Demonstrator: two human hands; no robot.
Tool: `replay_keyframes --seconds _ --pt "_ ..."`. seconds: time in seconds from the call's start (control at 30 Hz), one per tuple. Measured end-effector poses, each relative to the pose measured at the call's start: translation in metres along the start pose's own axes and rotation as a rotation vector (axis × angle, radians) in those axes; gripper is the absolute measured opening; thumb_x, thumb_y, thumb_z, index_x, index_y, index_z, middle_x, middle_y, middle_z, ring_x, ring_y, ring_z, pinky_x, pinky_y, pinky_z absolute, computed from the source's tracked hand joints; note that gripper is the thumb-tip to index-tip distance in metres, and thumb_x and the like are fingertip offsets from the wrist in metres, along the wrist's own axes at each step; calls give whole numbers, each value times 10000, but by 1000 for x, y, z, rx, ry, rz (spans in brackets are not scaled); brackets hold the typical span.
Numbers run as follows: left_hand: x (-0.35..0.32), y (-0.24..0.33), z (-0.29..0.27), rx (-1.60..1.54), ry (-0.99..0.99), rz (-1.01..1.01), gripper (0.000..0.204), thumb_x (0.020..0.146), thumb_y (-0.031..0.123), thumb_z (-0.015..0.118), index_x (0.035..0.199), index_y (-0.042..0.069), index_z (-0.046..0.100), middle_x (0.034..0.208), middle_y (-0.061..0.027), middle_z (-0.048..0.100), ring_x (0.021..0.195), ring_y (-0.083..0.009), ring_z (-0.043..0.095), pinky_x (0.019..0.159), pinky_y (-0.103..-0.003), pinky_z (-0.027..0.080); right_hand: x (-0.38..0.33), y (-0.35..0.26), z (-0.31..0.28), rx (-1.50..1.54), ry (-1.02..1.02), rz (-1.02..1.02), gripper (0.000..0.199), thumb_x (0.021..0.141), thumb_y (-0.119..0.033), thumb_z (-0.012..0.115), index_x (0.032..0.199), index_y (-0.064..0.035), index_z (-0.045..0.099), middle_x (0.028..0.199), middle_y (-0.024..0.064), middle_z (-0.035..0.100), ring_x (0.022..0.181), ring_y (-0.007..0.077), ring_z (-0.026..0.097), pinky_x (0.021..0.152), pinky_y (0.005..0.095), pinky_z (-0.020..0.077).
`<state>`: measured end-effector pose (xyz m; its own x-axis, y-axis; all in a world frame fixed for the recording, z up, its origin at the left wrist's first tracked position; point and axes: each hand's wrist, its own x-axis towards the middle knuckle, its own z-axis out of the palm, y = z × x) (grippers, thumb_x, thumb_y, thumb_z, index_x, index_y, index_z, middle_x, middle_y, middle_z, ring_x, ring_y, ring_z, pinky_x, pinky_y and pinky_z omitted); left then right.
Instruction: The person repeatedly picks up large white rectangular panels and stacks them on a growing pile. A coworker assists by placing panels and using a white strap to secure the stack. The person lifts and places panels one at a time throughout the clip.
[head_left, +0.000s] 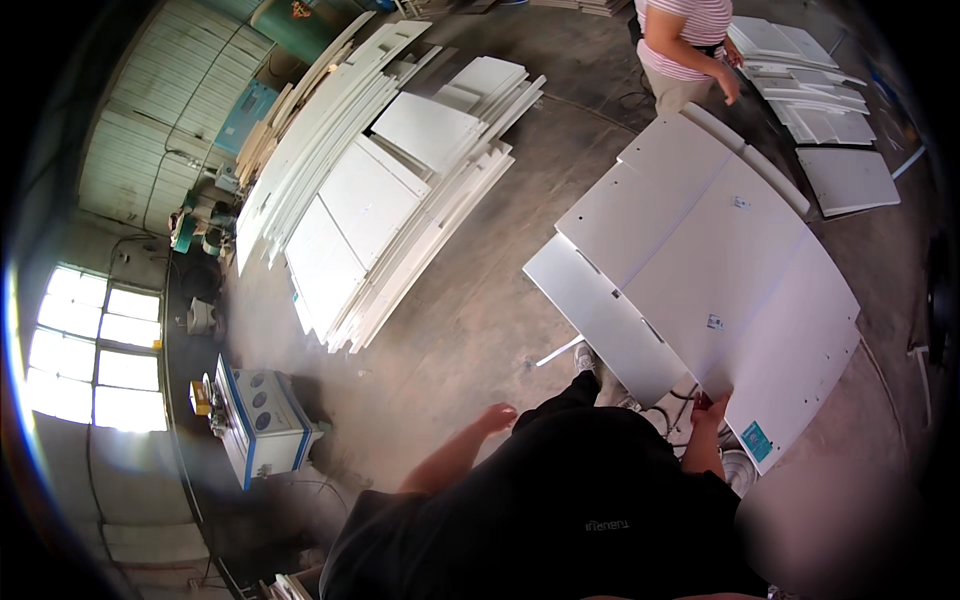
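A large white panel with small labels and a teal sticker reaches from in front of me toward the far right. My right hand is closed on its near left edge, with part of the fingers hidden by the panel. Beneath it, another white board sticks out on the left. My left hand hangs out to the left of my body, away from the panels. Nothing shows in it, but its fingers are too small and blurred to read.
Long stacks of white boards lie on the floor at the far left. A person in a striped top stands beyond the panel, near more stacked boards. A white-and-blue machine stands at left. Hoses lie under the panel's near edge.
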<state>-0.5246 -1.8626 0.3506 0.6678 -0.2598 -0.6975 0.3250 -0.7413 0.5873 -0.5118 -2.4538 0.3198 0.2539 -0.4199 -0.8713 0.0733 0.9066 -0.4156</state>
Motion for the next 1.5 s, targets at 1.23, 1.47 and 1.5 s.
replay_keyframes --seconds 1.23,1.47,1.5 --pt "241 384 -27 -1186 33 -191 580 831 552 544 1151 68 525 1045 -82 597 875 -238 609 685 -378 520 -135 74 37 129 -75 147 374 879 -472 518 987 -124 608 882 34 646 771 191 615 646 307 500" --pt "218 349 -34 -1217 202 -174 653 853 618 425 1276 120 442 1231 -45 520 1095 -239 522 858 -399 466 -176 -37 -13 -910 -297 -59 304 905 -274 512 997 6 589 909 118 659 714 185 648 603 293 515" --pt "209 340 -35 -1218 156 -128 674 856 630 392 1298 122 418 1269 -47 488 1135 -245 486 898 -407 432 -142 -52 -52 -738 -320 -324 262 900 -249 502 968 -18 605 851 88 654 691 145 634 592 266 500"
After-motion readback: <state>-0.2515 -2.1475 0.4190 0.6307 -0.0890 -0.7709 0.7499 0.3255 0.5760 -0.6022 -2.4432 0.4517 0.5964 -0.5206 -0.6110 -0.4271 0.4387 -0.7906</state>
